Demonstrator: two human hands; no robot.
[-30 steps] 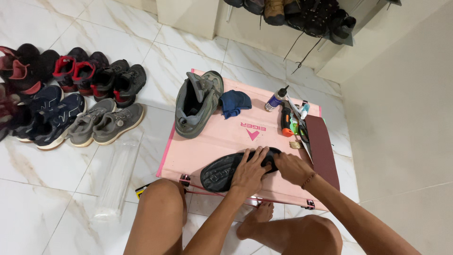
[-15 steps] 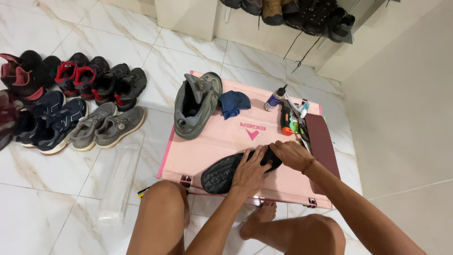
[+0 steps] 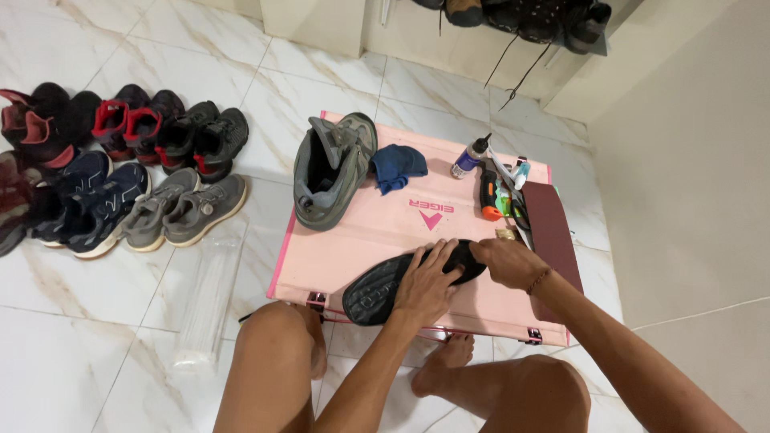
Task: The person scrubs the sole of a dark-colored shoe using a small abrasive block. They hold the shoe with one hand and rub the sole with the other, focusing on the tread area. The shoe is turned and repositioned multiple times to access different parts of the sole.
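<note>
A black shoe sole [image 3: 385, 285] lies tread-up along the near edge of a low pink folding table [image 3: 361, 240], its long axis running slantwise from the near left toward the right. The left hand [image 3: 425, 281] presses flat on the middle of the sole, fingers spread and pointing away from the body. The right hand [image 3: 507, 263] closes over the sole's far end, fingers curled around the tip (how tight the grip is cannot be told).

Farther back on the table a grey-green high-top boot [image 3: 330, 170] lies on its side with its opening toward the camera, and just beside it rests a crumpled blue cloth [image 3: 397, 166]. Near the right edge stand a small squeeze bottle with a dark nozzle [image 3: 470, 156], an orange-and-black tool [image 3: 488, 195] and a green-and-white tube [image 3: 505, 196]; a dark red strip [image 3: 553, 232] runs along that edge.

On the white marble floor [image 3: 80, 321] to the left sit rows of shoes: grey sneakers [image 3: 180, 210], navy sneakers [image 3: 88, 204] and black-and-red ones [image 3: 160, 132]. A clear plastic packet [image 3: 207, 297] lies on the floor beside the table.
</note>
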